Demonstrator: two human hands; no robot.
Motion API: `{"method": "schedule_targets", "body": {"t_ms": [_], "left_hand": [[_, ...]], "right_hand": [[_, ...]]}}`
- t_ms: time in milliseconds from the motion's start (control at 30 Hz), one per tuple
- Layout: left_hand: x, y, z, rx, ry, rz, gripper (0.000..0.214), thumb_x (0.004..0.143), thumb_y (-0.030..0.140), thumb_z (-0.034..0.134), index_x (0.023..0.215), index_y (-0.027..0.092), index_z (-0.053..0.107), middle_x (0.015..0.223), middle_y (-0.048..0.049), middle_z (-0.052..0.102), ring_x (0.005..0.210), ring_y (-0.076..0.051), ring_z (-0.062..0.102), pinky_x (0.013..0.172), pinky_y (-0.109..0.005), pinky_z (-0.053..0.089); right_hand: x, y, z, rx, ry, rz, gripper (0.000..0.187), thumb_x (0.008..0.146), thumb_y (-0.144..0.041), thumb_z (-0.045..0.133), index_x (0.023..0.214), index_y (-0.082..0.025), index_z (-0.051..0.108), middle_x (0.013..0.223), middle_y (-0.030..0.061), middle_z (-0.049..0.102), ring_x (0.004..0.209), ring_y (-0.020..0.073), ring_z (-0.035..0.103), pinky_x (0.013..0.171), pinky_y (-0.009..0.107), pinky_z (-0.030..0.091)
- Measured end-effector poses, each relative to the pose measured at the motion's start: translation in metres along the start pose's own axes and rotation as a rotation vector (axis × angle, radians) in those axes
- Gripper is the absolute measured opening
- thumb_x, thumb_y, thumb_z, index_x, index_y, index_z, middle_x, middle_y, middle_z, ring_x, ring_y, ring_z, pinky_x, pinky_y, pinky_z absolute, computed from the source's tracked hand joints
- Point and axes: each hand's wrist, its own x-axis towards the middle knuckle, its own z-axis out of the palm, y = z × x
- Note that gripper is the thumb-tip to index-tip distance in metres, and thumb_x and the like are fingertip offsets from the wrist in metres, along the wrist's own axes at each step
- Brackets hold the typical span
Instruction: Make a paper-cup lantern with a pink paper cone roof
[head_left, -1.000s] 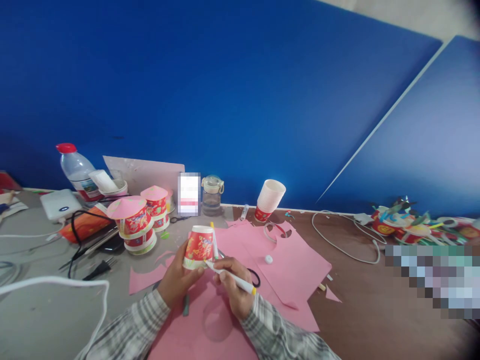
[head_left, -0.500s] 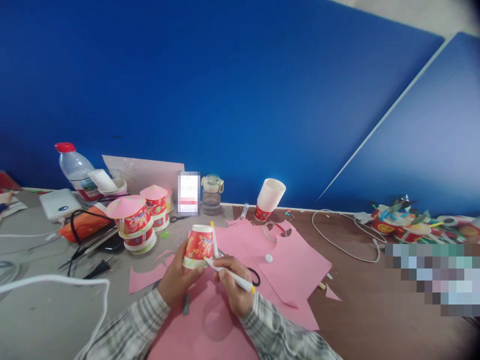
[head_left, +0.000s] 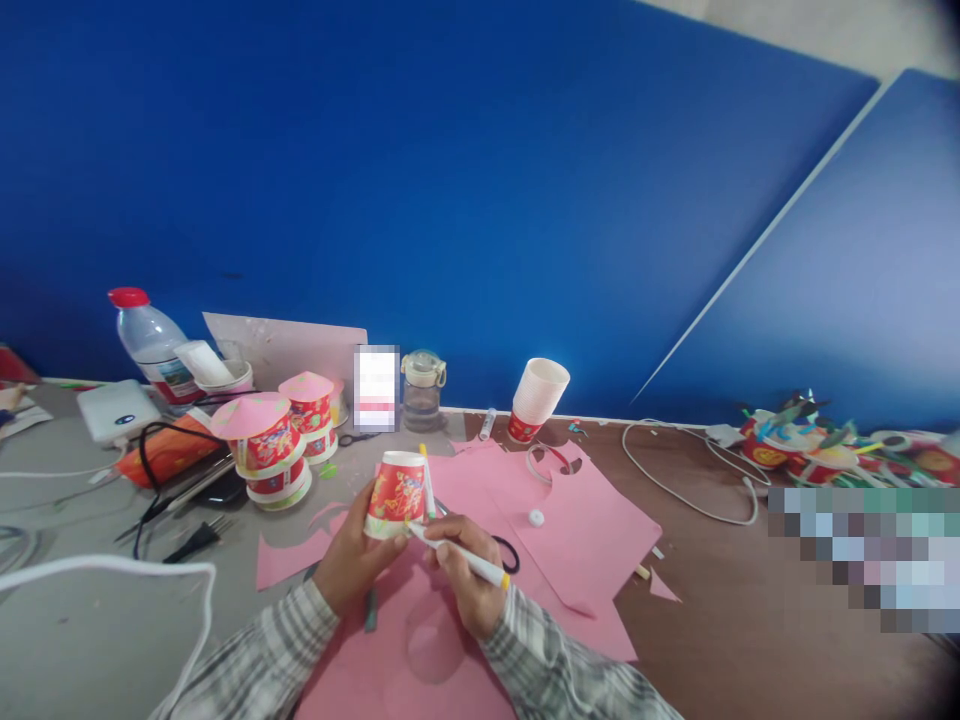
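My left hand (head_left: 352,555) is wrapped round a red paper cup (head_left: 396,490) with a gold pattern, its fingers partly hidden behind it. The cup's lower band is white with yellow-green marks. A white marker (head_left: 480,567) with a yellow end is gripped in my right hand (head_left: 472,590), its tip at the lower right of the cup. Just behind the cup lies a second marker (head_left: 427,480), yellow at its far end. Pink paper sheets (head_left: 465,670) spread beneath both hands. Scissors (head_left: 508,553) lie partly hidden behind my right hand.
Stacked red cups with pink cone tops (head_left: 251,415) stand at the left. Behind are a glass jar (head_left: 424,390) and a stack of paper cups (head_left: 538,395). A tape roll (head_left: 544,462) rests on the pink paper. White cable (head_left: 112,565) crosses the left side.
The marker tip has shifted slightly left and down along the cup's lower band. Both hands keep their grip, and the view has moved very slightly.
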Motion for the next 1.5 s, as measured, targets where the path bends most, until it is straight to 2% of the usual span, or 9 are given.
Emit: {"method": "schedule_targets", "body": {"t_ms": [300, 600, 833, 1167, 1500], "left_hand": [[0.0, 0.0042, -0.0002, -0.007, -0.005, -0.002, 0.084, 0.047, 0.053, 0.064, 0.119, 0.022, 0.034, 0.103, -0.0071, 0.062, 0.096, -0.029, 0.054, 0.083, -0.046, 0.043], [0.0005, -0.0015, -0.0001, -0.022, -0.014, 0.003, 0.083, 0.048, 0.048, 0.066, 0.119, 0.023, 0.033, 0.114, -0.0072, 0.055, 0.098, -0.028, 0.052, 0.085, -0.045, 0.042], [0.0007, -0.0013, -0.0005, -0.024, -0.01, 0.0, 0.081, 0.047, 0.048, 0.066, 0.118, 0.024, 0.035, 0.113, -0.0065, 0.056, 0.099, -0.028, 0.052, 0.084, -0.044, 0.042], [0.0012, 0.0035, -0.0009, -0.015, -0.001, -0.029, 0.083, 0.044, 0.051, 0.066, 0.116, 0.023, 0.037, 0.099, -0.0054, 0.062, 0.095, -0.029, 0.054, 0.08, -0.044, 0.045], [0.0015, 0.0017, -0.0007, 0.005, -0.021, 0.013, 0.088, 0.046, 0.058, 0.063, 0.12, 0.024, 0.032, 0.111, -0.0075, 0.057, 0.097, -0.029, 0.054, 0.084, -0.045, 0.042]], "right_hand": [[0.0, -0.001, -0.0002, -0.028, 0.015, -0.007, 0.019, 0.069, -0.024, 0.05, 0.073, -0.017, 0.068, 0.049, -0.0017, 0.06, 0.038, 0.0105, 0.051, 0.038, 0.019, 0.042], [0.0004, -0.0016, 0.0005, -0.005, 0.028, -0.003, 0.018, 0.071, -0.025, 0.052, 0.075, -0.016, 0.067, 0.051, -0.0007, 0.061, 0.041, 0.0115, 0.053, 0.039, 0.02, 0.044], [0.0012, -0.003, -0.0001, -0.003, 0.018, 0.011, 0.018, 0.07, -0.025, 0.052, 0.074, -0.017, 0.068, 0.049, -0.0018, 0.059, 0.04, 0.011, 0.052, 0.039, 0.02, 0.044], [0.0011, -0.0018, -0.0006, -0.001, 0.014, 0.023, 0.018, 0.071, -0.026, 0.053, 0.074, -0.017, 0.067, 0.048, -0.0017, 0.06, 0.039, 0.0108, 0.051, 0.038, 0.019, 0.043], [0.001, 0.0017, 0.0012, 0.031, 0.038, 0.051, 0.018, 0.07, -0.028, 0.053, 0.072, -0.016, 0.066, 0.046, -0.0031, 0.057, 0.036, 0.0093, 0.047, 0.037, 0.019, 0.041]]}}
